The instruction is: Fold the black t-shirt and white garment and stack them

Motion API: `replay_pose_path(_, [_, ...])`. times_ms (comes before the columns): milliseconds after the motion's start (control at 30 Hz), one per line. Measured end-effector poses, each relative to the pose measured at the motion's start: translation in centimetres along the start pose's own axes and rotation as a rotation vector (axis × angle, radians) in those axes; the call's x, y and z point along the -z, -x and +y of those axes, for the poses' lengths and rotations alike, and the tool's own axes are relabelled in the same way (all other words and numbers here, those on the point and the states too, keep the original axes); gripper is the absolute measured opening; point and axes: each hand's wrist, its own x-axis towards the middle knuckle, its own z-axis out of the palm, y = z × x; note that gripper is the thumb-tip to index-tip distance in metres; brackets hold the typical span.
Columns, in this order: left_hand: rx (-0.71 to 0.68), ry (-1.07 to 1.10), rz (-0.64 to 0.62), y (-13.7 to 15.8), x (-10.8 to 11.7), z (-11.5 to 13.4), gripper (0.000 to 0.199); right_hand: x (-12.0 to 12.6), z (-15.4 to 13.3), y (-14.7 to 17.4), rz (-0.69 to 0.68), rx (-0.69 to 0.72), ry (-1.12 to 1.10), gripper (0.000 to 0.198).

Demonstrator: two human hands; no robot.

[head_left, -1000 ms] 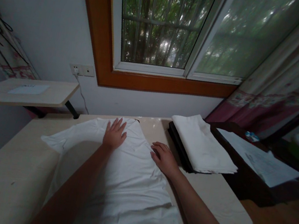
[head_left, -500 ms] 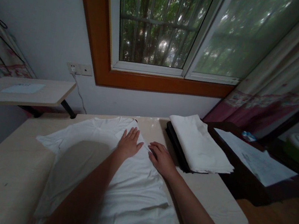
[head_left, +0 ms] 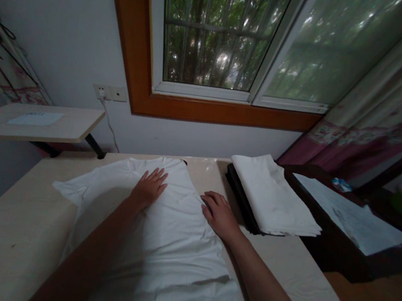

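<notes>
A white T-shirt [head_left: 175, 233] lies spread over the pale table, with creases across its lower part and one sleeve pointing left. On its upper part my left hand [head_left: 148, 188] rests flat, palm down, with the fingers stretched out. My right hand [head_left: 219, 215] is at the shirt's right edge, its fingers bent and closed on the fabric there; the fingertips are partly hidden. To the right of that hand is a stack of folded cloth, a white piece [head_left: 274, 196] on top of a black one [head_left: 241, 196].
A low wooden shelf [head_left: 36, 123] with a paper label stands at the back left. Behind the table are a wall socket [head_left: 109, 92] and the window frame [head_left: 199, 112]. A printed sheet [head_left: 352, 214] lies on a dark surface at right, beside a curtain [head_left: 359, 125].
My left hand has slid left across the T-shirt, away from my right hand. The right hand has stayed at the shirt's edge. The view has shifted slightly.
</notes>
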Motion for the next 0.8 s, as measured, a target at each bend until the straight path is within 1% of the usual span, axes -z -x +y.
replay_pose_path(100, [-0.023, -0.023, 0.003, 0.4, -0.1, -0.6, 0.055, 0.0, 0.2, -0.3, 0.014, 0.005, -0.041, 0.033])
replay_pose_path(200, [-0.010, -0.043, 0.007, 0.3, -0.2, -0.2, 0.057, -0.3, -0.3, -1.5, 0.036, 0.026, -0.102, 0.035])
replay_pose_path(300, [0.008, -0.044, -0.007, -0.1, -0.1, 0.3, 0.057, -1.1, -1.5, -3.9, 0.044, 0.076, -0.112, 0.041])
replay_pose_path(367, [0.011, -0.042, -0.017, -0.3, -0.1, 0.4, 0.057, -2.1, -2.7, -6.1, 0.020, 0.115, -0.071, 0.046])
replay_pose_path(433, [0.007, -0.043, -0.015, -0.4, -0.1, 0.5, 0.057, -3.2, -3.9, -8.5, 0.020, 0.120, -0.014, 0.050])
replay_pose_path(533, [0.005, -0.035, -0.004, -0.4, -0.1, 0.4, 0.057, -5.1, -5.3, -11.6, 0.024, 0.079, 0.075, 0.055])
replay_pose_path(600, [0.001, -0.023, 0.002, -0.3, 0.0, 0.3, 0.057, -6.2, -5.7, -13.0, 0.007, 0.030, 0.120, 0.055])
replay_pose_path(700, [0.016, -0.017, 0.028, -0.3, 0.2, 0.3, 0.056, -7.1, -5.7, -13.5, -0.050, -0.032, 0.155, 0.057])
replay_pose_path(800, [0.069, -0.028, 0.084, -0.2, 0.3, 0.9, 0.054, -7.2, -4.9, -13.0, -0.093, -0.050, 0.167, 0.061])
